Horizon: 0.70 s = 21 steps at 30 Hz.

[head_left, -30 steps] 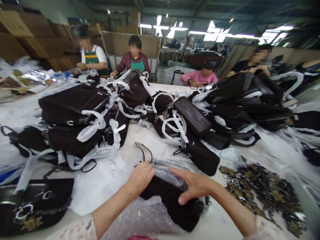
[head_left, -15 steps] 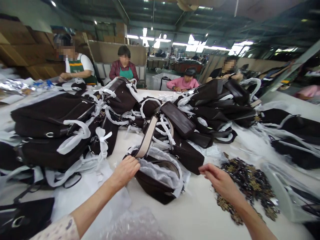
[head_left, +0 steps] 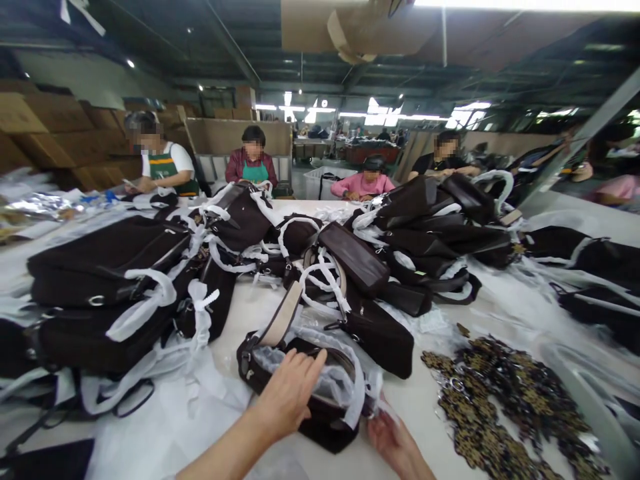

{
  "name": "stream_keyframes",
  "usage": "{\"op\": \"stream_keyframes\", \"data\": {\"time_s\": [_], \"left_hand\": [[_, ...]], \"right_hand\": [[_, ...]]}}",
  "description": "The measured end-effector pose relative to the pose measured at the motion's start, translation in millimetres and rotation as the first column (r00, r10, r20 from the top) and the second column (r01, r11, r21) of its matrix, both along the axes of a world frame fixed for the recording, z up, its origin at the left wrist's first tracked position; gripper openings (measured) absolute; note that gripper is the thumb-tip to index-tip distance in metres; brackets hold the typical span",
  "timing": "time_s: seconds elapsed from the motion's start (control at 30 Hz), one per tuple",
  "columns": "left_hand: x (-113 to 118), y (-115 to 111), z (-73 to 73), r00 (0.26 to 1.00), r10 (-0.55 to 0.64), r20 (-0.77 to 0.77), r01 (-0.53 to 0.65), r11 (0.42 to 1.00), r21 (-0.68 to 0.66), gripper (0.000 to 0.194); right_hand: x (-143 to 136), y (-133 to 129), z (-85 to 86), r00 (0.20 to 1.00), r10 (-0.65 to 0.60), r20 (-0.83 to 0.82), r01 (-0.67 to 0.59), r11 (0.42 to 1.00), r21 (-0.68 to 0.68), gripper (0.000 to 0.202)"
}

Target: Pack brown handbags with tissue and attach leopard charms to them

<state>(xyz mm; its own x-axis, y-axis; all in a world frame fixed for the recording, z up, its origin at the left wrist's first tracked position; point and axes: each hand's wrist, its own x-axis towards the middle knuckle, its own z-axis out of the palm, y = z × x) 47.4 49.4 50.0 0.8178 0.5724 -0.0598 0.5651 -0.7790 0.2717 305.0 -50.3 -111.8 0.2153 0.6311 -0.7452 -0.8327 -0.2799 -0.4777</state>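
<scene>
Handbag (head_left: 327, 430), dark brown and open at the top, sits on the white table (head_left: 425, 413) right in front of me. My left hand (head_left: 290, 393) is on the near side of the handbag, with its fingers stretched out over the opening. I can't tell if it is gripping the edge. My right hand (head_left: 391, 437) is at the right end of the handbag, palm up with its fingers a bit bent. It is so close to a bit of clear plastic there that I can't tell if it is holding any.

See-through wrap (head_left: 333, 383) fills the handbag. A strap (head_left: 281, 319) with a tan inside stands up from its left end, and a white-wrapped handle (head_left: 357, 387) curves over its right end.

To the right of the handbag is a heap of gold and dark charms (head_left: 500, 393). To the left is a stack of dark bags (head_left: 107, 260), with thin white sheets (head_left: 165, 420) in front. Just behind the handbag lies another dark bag (head_left: 383, 337). Far behind it, four people (head_left: 255, 173) are across the table.
</scene>
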Motion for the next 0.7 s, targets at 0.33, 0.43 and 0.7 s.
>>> {"op": "stream_keyframes", "data": {"time_s": [0.33,0.43,0.7], "left_hand": [[25,-2,24.3,0.947,-0.122,-0.296,0.038,0.961,-0.275,0.036],[55,3,29.4,0.95,-0.07,-0.303,-0.023,0.956,-0.292,0.057],[118,2,-6.4,0.958,0.22,-0.186,-0.274,0.894,-0.354,0.04]], "right_hand": [[45,-25,74.4,0.98,-0.183,0.079,0.17,0.974,0.152,0.037],[31,-25,85.2,0.98,-0.141,0.139,0.118,0.98,0.158,0.037],[27,-34,66.8,0.961,-0.138,0.238,0.09,0.975,0.202,0.046]]}}
